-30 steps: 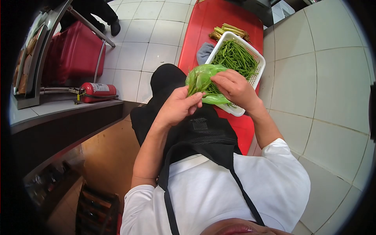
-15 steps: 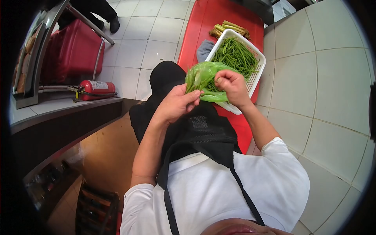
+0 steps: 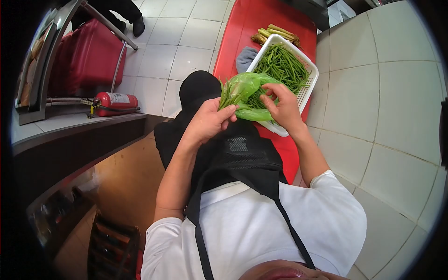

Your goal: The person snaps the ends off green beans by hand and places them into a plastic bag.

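- A white basket (image 3: 306, 95) sits on the red desk (image 3: 233, 39), well filled with long, loose green beans (image 3: 285, 67).
- A green plastic bag (image 3: 261, 115) lies over the basket's near end; whether beans there are inside the bag or beneath it cannot be told.
- To the left of the basket's near end, the left hand (image 3: 211, 122) is closed, thumb against fingers, gripping a small bunch of beans (image 3: 225, 99) beside the bag.
- Above the basket's near end, the right hand (image 3: 285, 108) has its fingers bent beside the bag; whether a bean is pinched there is too unclear to tell.
- How far along: plenty of beans lie gathered in the basket, while the held bunch is outside it, gripped as a cluster. How many beans the bag has in it cannot be judged.
- Beyond the basket's far end lies a pile of pale stalks (image 3: 275, 33), apart from the beans.
- Just left of the basket is a crumpled grey cloth (image 3: 245, 59).
- Far left of the basket, another person's legs (image 3: 123, 11) show above the floor.
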`<state>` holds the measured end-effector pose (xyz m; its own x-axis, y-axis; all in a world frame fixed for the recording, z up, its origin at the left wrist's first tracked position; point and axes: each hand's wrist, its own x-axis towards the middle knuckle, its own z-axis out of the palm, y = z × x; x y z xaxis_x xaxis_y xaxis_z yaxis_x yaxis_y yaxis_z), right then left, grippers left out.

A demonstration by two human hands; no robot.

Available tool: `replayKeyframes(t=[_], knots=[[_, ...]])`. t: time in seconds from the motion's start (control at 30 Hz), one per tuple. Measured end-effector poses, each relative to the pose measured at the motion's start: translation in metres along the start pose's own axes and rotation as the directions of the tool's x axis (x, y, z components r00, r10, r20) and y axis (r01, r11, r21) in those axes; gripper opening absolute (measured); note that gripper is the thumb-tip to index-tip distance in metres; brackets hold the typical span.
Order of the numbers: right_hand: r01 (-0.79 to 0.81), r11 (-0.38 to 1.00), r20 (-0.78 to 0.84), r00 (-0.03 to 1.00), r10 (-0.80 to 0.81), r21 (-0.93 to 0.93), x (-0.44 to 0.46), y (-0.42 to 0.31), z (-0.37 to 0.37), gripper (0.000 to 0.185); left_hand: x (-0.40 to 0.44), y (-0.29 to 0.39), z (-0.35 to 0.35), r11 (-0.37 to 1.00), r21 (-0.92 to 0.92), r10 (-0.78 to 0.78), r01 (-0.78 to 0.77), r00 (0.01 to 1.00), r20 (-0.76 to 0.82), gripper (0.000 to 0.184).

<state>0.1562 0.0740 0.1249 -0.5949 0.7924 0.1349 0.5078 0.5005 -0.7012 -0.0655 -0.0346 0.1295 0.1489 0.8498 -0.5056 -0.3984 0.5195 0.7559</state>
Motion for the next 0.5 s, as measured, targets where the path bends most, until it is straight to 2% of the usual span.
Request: replayKeyframes(t=[0.07,0.17,0.2,0.3,0.5], knots=[[0.093,0.990,-0.067,0.994,-0.086,0.107,0.007,-0.025,-0.008,0.022,0.001,-0.001,0.002,0.998,0.057,0.012,-0.012,1.000,0.004,0.016],[0.397,0.918,0.063,0.915,-0.397,0.019,0.024,-0.051,-0.013,0.021,0.005,-0.005,0.005,0.990,0.137,0.027,-0.029,1.000,0.014,0.016],[0.452,0.891,0.095,0.889,-0.447,-0.037,0.026,-0.053,-0.010,0.019,0.005,-0.004,0.007,0.987,0.158,0.033,-0.034,0.999,0.012,0.016],[0.530,0.844,0.161,0.842,-0.514,-0.081,0.031,-0.051,-0.003,0.017,-0.004,0.004,0.010,0.976,0.211,0.055,-0.053,0.998,-0.005,0.015],[0.555,0.829,0.168,0.826,-0.538,-0.072,0.033,-0.053,-0.003,0.017,-0.007,0.004,0.005,0.980,0.193,0.046,-0.047,0.999,0.007,0.016]])
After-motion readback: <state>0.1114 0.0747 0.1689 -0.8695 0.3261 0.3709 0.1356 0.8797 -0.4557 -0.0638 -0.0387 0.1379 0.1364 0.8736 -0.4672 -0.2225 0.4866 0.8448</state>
